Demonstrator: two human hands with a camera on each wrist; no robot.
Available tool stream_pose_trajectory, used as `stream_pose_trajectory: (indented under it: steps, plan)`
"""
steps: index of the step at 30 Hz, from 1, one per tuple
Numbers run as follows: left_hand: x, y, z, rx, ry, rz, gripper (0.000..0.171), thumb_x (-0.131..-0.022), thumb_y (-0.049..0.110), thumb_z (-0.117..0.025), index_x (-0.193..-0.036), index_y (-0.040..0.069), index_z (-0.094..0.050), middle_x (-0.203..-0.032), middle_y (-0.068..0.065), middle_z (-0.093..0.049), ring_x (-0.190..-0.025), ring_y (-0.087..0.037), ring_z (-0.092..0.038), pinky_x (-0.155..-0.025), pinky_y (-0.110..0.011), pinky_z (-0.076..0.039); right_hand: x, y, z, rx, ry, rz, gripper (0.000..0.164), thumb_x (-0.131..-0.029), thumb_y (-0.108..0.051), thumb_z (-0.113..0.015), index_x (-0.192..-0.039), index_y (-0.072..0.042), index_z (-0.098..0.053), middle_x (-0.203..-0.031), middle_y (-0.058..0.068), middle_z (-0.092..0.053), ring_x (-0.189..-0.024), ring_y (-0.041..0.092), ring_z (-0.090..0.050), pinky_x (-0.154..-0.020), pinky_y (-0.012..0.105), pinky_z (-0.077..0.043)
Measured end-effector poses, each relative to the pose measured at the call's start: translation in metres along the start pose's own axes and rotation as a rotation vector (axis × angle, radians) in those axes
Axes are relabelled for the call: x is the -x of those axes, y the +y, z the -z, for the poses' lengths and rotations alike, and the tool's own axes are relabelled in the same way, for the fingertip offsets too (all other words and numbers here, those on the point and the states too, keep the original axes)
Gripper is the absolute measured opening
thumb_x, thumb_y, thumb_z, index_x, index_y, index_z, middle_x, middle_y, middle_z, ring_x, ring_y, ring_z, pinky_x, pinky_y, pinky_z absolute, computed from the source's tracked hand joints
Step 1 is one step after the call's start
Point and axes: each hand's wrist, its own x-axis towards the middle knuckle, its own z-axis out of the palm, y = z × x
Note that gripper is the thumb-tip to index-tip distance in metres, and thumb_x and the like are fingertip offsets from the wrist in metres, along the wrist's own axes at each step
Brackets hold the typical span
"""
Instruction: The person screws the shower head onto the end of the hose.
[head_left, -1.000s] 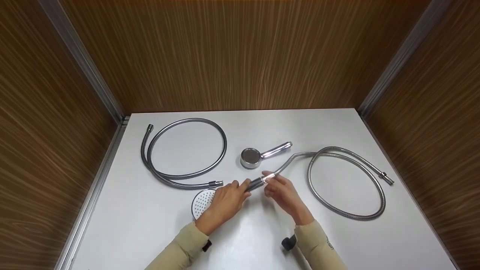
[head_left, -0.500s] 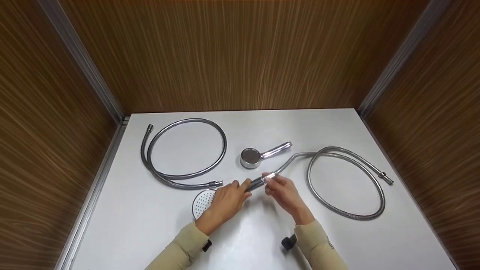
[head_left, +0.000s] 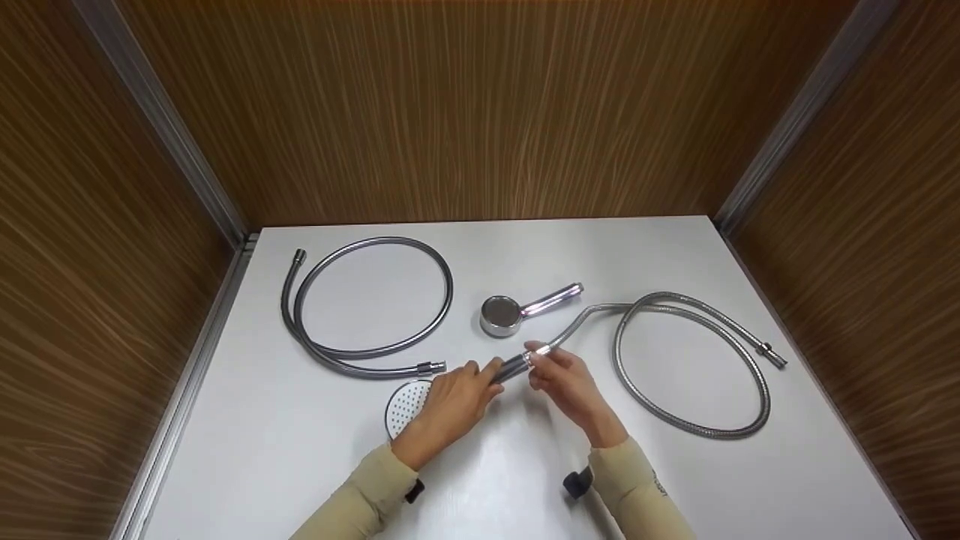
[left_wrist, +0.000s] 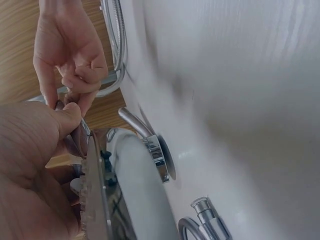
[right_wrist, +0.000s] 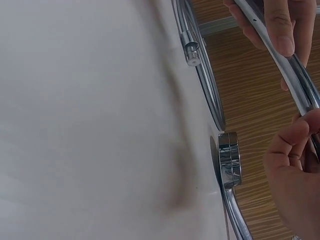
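Observation:
My left hand (head_left: 454,401) grips the handle of a shower head (head_left: 406,407) with a white, dotted round face, partly covered by that hand in the head view. At the handle's far end, my right hand (head_left: 566,382) pinches the metal end fitting of a ribbed silver shower hose (head_left: 694,430). Fitting and handle end meet in line; the thread between them is hidden by fingers. In the right wrist view the chrome handle (right_wrist: 280,55) runs from the left hand down to the right fingertips. Both hands hold these parts raised above the white table (head_left: 300,457).
Just beyond the hands lies a second, smaller chrome shower head (head_left: 501,313), handle pointing right. A darker grey hose (head_left: 375,352) is coiled at the left, one end near the held shower head. Wood-grain panels (head_left: 480,112) enclose the table at the back and sides.
My right fingers have shifted slightly around the hose fitting. The left hand, the shower head and everything on the table stay practically in place.

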Motion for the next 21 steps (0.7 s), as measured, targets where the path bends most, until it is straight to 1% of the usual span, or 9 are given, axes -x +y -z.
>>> stream_pose_trajectory:
  steps: [2, 5, 8, 12, 15, 18, 21]
  plan:
    - [-0.0001, 0.0002, -0.0001, 0.002, 0.002, -0.001, 0.039, -0.103, 0.034, -0.068, -0.135, 0.013, -0.066, -0.080, -0.006, -0.063, -0.061, -0.020, -0.060, -0.051, -0.032, -0.047, 0.0000, -0.0010, -0.0003, -0.030, -0.019, 0.002, 0.036, -0.106, -0.007, -0.058, -0.140, 0.004, -0.056, -0.087, -0.002, -0.061, -0.077, 0.012, -0.057, -0.071, 0.024, -0.049]
    - [-0.0001, 0.0005, 0.0002, -0.002, -0.005, 0.001, 0.039, -0.104, 0.035, -0.067, -0.136, 0.013, -0.066, -0.080, -0.006, -0.063, -0.062, -0.020, -0.061, -0.052, -0.032, -0.047, 0.0004, -0.0022, -0.0007, -0.074, -0.047, 0.004, 0.034, -0.106, -0.007, -0.056, -0.139, 0.000, -0.058, -0.087, -0.002, -0.062, -0.076, 0.012, -0.058, -0.071, 0.024, -0.050]
    - [-0.0001, 0.0007, 0.0007, -0.007, -0.015, 0.006, 0.039, -0.104, 0.036, -0.066, -0.137, 0.014, -0.065, -0.080, -0.006, -0.063, -0.062, -0.020, -0.061, -0.051, -0.032, -0.047, 0.0011, -0.0026, -0.0007, -0.092, -0.054, 0.001, 0.028, -0.105, -0.006, -0.056, -0.132, -0.004, -0.064, -0.085, -0.002, -0.062, -0.075, 0.012, -0.058, -0.070, 0.024, -0.049]
    - [-0.0004, 0.0006, 0.0013, -0.012, -0.016, 0.008, 0.039, -0.104, 0.036, -0.066, -0.137, 0.016, -0.064, -0.080, -0.006, -0.063, -0.061, -0.021, -0.061, -0.051, -0.032, -0.047, 0.0017, -0.0022, -0.0004, -0.074, -0.035, -0.002, 0.022, -0.105, -0.005, -0.056, -0.122, -0.008, -0.069, -0.083, -0.003, -0.061, -0.073, 0.012, -0.056, -0.068, 0.024, -0.047]
    - [-0.0005, 0.0005, 0.0015, -0.010, -0.013, 0.008, 0.039, -0.104, 0.036, -0.066, -0.137, 0.016, -0.064, -0.080, -0.006, -0.063, -0.062, -0.021, -0.061, -0.051, -0.032, -0.047, 0.0015, -0.0014, -0.0001, -0.054, -0.017, -0.002, 0.021, -0.105, -0.004, -0.056, -0.121, -0.006, -0.070, -0.086, -0.003, -0.062, -0.073, 0.011, -0.054, -0.067, 0.024, -0.046]
    - [-0.0001, 0.0007, 0.0016, -0.006, -0.017, 0.007, 0.038, -0.104, 0.036, -0.066, -0.137, 0.015, -0.064, -0.080, -0.006, -0.063, -0.062, -0.021, -0.062, -0.051, -0.033, -0.048, 0.0012, -0.0007, 0.0001, -0.035, -0.004, 0.001, 0.025, -0.105, -0.004, -0.058, -0.127, 0.005, -0.066, -0.089, -0.002, -0.063, -0.074, 0.011, -0.053, -0.066, 0.024, -0.046]
    - [0.0004, 0.0009, 0.0017, -0.004, -0.025, 0.009, 0.039, -0.104, 0.036, -0.065, -0.137, 0.015, -0.064, -0.080, -0.007, -0.064, -0.062, -0.021, -0.062, -0.052, -0.032, -0.048, 0.0012, -0.0005, 0.0003, -0.007, 0.002, 0.002, 0.034, -0.105, -0.005, -0.059, -0.133, 0.014, -0.059, -0.090, -0.002, -0.064, -0.074, 0.011, -0.052, -0.067, 0.024, -0.046]
